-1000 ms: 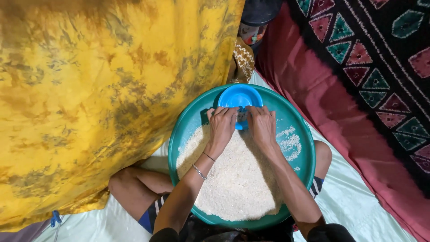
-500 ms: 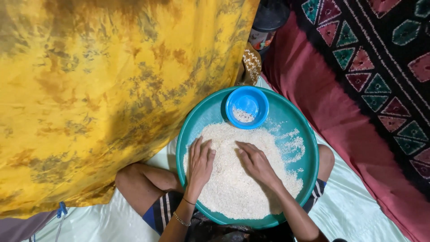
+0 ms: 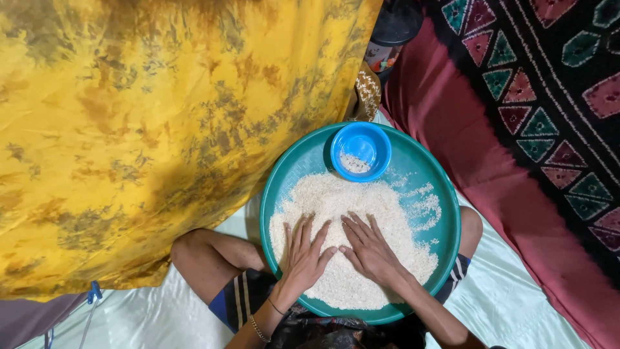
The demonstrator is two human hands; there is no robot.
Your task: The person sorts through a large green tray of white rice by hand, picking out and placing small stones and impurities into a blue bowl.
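Observation:
A round teal tray (image 3: 433, 169) rests on my lap, holding a wide heap of white rice (image 3: 342, 200). My left hand (image 3: 305, 253) lies flat on the rice with fingers spread, palm down. Just to its right, my right hand (image 3: 371, 249) also lies flat on the rice, fingers apart. Neither hand holds anything. A small blue bowl (image 3: 360, 150) with a little rice in it stands on the tray's far side, apart from both hands.
A large yellow patterned cloth (image 3: 148, 123) hangs at the left, touching the tray's edge. A dark red cushion (image 3: 510, 168) with a black patterned cover (image 3: 555, 77) lies at the right. Pale sheet (image 3: 161, 317) covers the floor. A woven item (image 3: 369, 90) sits beyond the tray.
Both hands left the blue bowl at the tray's far side and came back toward me; they now press flat on the near part of the rice.

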